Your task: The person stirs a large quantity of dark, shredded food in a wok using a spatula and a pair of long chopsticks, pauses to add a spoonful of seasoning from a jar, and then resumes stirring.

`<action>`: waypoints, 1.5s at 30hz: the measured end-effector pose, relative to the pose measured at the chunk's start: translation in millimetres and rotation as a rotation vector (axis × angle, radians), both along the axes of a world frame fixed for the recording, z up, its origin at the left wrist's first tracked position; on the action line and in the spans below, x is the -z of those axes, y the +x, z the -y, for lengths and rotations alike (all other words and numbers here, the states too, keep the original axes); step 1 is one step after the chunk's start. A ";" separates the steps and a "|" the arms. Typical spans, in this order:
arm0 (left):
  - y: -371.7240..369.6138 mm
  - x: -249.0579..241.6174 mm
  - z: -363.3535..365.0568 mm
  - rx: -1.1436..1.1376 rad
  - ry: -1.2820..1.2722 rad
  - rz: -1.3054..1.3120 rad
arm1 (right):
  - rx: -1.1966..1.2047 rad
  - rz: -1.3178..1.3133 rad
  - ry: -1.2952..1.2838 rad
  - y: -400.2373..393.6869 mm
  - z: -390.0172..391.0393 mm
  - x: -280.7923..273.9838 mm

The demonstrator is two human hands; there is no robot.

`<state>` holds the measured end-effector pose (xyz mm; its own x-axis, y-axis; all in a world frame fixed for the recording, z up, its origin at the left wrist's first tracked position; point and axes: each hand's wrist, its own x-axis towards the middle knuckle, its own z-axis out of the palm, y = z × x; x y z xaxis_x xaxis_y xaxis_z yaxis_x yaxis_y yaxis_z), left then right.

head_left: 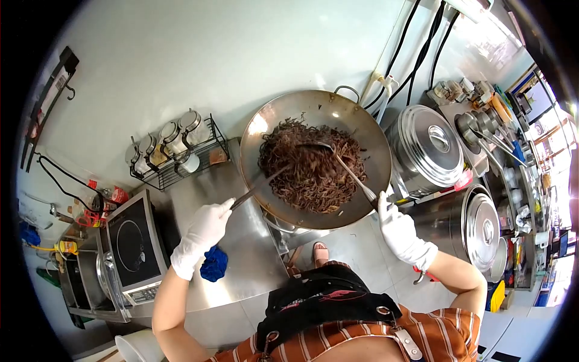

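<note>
A large wok holds a heap of dark brown shredded strips. My left hand, in a white glove, is closed around the dark handle of a long metal utensil. The far end of that utensil is buried in the strips, so its kind is hidden. My right hand, gloved too, grips the handle of a metal ladle from the wok's lower right side. Its curved head lies among the strips near the middle of the heap.
Left of the wok, a blue cloth lies on the steel counter. A wire rack with lidded jars stands by the wall, and an induction cooker sits farther left. Two large lidded pots stand on the right.
</note>
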<state>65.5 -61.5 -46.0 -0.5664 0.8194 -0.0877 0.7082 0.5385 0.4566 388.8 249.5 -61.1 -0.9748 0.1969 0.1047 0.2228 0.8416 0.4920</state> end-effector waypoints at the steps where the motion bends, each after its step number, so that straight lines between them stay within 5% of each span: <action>1: 2.6 5.2 7.0 0.033 -0.006 -0.021 | 0.040 0.033 -0.024 9.2 5.4 -1.6; 5: 11.1 12.4 20.4 0.100 0.014 -0.039 | 0.040 0.079 0.046 38.3 -4.6 -10.1; 14: -12.3 -69.1 18.6 0.192 -0.216 -0.270 | 0.065 -0.003 0.290 3.5 -23.3 -126.9; 17: -19.7 -95.0 10.1 0.142 -0.168 -0.259 | 0.132 0.006 0.033 -24.7 -26.9 -151.6; 22: -28.0 -119.9 -3.4 0.116 -0.197 -0.337 | -0.037 0.011 0.213 -78.4 -19.0 -157.4; 25: -32.9 -121.1 -6.4 0.118 -0.280 -0.420 | -0.068 0.298 0.420 -91.6 -8.7 -168.6; 28: -31.8 -115.3 -6.9 0.061 -0.321 -0.355 | -0.118 0.108 0.416 -93.4 -14.5 -167.0; 29: -32.2 -112.7 -6.2 0.056 -0.301 -0.352 | -0.066 0.137 0.270 -96.0 -15.9 -176.5; 32: -38.6 -108.4 -7.3 0.048 -0.305 -0.342 | 0.057 0.282 0.356 -99.8 -44.9 -176.6; 34: -47.8 -103.4 -9.9 0.045 -0.331 -0.336 | -0.031 0.347 0.193 -103.7 -58.5 -194.7; 37: -62.6 -96.6 -17.9 0.042 -0.389 -0.288 | 0.319 0.674 -0.160 -129.3 -80.9 -199.3; 41: -76.2 -101.3 -44.4 0.085 -0.488 -0.233 | 0.657 0.632 -0.291 -147.2 -100.3 -189.7; 43: -78.9 -100.8 -59.5 0.069 -0.544 -0.183 | 0.777 0.678 -0.725 -153.4 -110.0 -174.3; 45: -86.4 -77.2 -74.9 0.080 -0.526 -0.158 | 0.529 0.932 -0.746 -156.7 -121.1 -121.0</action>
<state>-20.9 13.4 31.3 -0.5435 0.7290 -0.4162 0.7944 0.6068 0.0256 232.0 370.6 59.9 -0.4078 0.2935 -0.8646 0.4398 0.8930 0.0957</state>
